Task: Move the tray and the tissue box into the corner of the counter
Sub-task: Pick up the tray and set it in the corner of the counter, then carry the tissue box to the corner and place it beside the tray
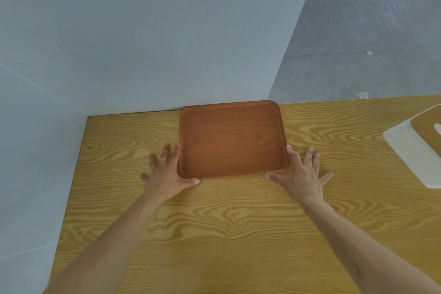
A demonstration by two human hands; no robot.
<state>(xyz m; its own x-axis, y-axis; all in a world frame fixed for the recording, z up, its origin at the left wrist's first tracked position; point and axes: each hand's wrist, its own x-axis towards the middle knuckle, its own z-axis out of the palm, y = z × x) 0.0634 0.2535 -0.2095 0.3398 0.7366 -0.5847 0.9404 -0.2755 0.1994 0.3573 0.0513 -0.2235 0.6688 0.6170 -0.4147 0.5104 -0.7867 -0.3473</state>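
Observation:
A reddish-brown wooden tray (232, 138) lies flat on the light wood counter (214, 222), its far edge against the back wall. It holds nothing. My left hand (167, 172) rests spread at the tray's near left corner, forefinger along the left edge and thumb under the near edge. My right hand (303, 172) is spread at the near right corner in the same way. Both touch the tray's rim without gripping it. A white tissue box (415, 145) with a wood-coloured top lies at the far right, cut off by the frame edge.
The counter's corner (89, 117) is at the back left, where the pale back wall (155, 43) meets the left wall (31, 162). Bare counter lies between the tray and that corner. A grey glossy panel (370, 31) stands behind the right part.

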